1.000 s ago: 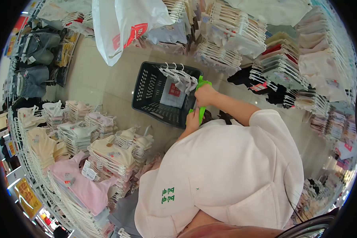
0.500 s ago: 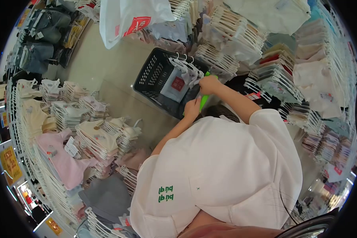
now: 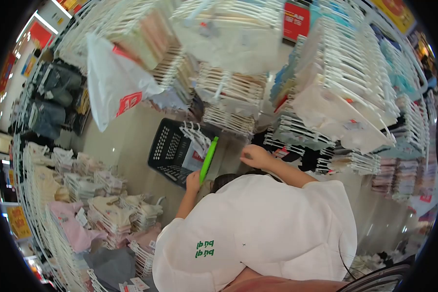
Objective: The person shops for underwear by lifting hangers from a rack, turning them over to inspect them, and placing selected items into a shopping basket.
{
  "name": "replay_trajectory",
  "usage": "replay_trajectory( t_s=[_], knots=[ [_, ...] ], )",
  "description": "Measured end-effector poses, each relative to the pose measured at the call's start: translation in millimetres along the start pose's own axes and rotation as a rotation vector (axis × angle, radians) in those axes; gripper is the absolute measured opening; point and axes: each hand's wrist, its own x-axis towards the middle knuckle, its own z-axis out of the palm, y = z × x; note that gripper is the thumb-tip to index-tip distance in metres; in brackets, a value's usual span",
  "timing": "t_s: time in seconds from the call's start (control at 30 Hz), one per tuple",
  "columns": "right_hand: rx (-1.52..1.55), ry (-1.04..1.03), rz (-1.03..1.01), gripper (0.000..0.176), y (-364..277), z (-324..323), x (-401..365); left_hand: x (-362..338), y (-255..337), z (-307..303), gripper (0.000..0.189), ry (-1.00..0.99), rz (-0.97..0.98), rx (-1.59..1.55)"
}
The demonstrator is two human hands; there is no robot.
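Note:
My left hand [image 3: 193,181] is closed around the lower end of the bright green handle [image 3: 209,159] of a dark plastic shopping basket [image 3: 161,155]. Off to the right of the handle, my right hand [image 3: 256,156] hangs in the air, fingers curled in, and I see nothing in it. Inside the basket are small garments on white hangers [image 3: 195,136] and a pale grey package [image 3: 193,160] with a red square, partly hidden by the handle and garments.
Garments on white hangers [image 3: 231,97] fill racks ahead, with more racks [image 3: 345,92] at the right and folded baby clothes [image 3: 109,209] at the left. A white plastic bag [image 3: 113,82] hangs ahead, left of centre. Pale tiled floor [image 3: 114,141] shows beside the basket.
My right hand has let go of the green handle and moved away from it to the right. The left hand keeps its hold. The view has tilted up, showing more of the racks.

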Motion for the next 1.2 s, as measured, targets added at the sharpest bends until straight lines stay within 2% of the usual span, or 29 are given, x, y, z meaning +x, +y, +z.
replay_trajectory(
  t_s=[0.03,0.1,0.17,0.2,0.27,0.3,0.37,0.47,0.5,0.53,0.6,0.7,0.9,0.97,1.03,1.13,1.2],
  knots=[
    [-0.003,0.024,0.018,0.015,6,-13,-22,-3,7,-3,0.036,0.025,-0.031,0.08],
    [0.042,0.063,0.338,0.017,13,-38,-62,-8,25,-7,0.037,0.021,-0.047,0.176],
    [0.11,0.157,0.398,0.017,17,-59,-99,-9,43,-10,0.038,0.085,0.064,0.33],
    [0.173,0.225,0.43,0.017,19,-66,-113,-5,49,-7,0.038,0.059,0.077,0.34],
    [0.2,0.32,0.484,0.016,24,-72,-134,3,58,1,0.034,0.159,0.125,0.309],
    [0.225,0.391,0.516,0.016,25,-74,-142,7,69,7,0.034,0.143,0.132,0.31],
    [0.183,0.449,0.521,0.014,22,-80,-146,21,98,23,0.029,0.168,0.313,0.178],
    [0.141,0.518,0.498,0.016,19,-90,-140,47,128,34,0.028,0.024,0.328,0.124],
    [0.129,0.5,0.481,0.016,16,-94,-136,43,161,31,0.029,-0.056,0.309,0.095],
    [0.134,0.541,0.494,0.015,8,-99,-131,55,165,32,0.029,-0.035,0.303,0.08],
    [0.143,0.649,0.457,0.013,0,-102,-124,74,164,27,0.033,-0.113,0.459,0.341],
    [0.175,0.702,0.458,0.013,-6,-104,-119,84,181,24,0.036,-0.17,0.506,0.398],
    [0.033,0.847,0.477,0.027,-20,-120,-99,90,230,40,0.032,-0.303,0.571,0.469],
    [0.05,0.956,0.468,0.029,-40,-138,-98,92,258,53,0.031,-0.362,0.603,0.193],
    [-0.046,1.097,0.43,0.028,-53,-157,-109,93,293,68,0.028,-0.371,0.753,0.066],
    [-0.016,1.333,0.406,0.014,-63,-185,-134,67,379,76,0.026,-0.416,0.883,0.023],
    [-0.001,1.522,0.358,0.007,-81,-205,-145,54,418,84,0.027,-0.428,1.057,-0.099]
  ],
)
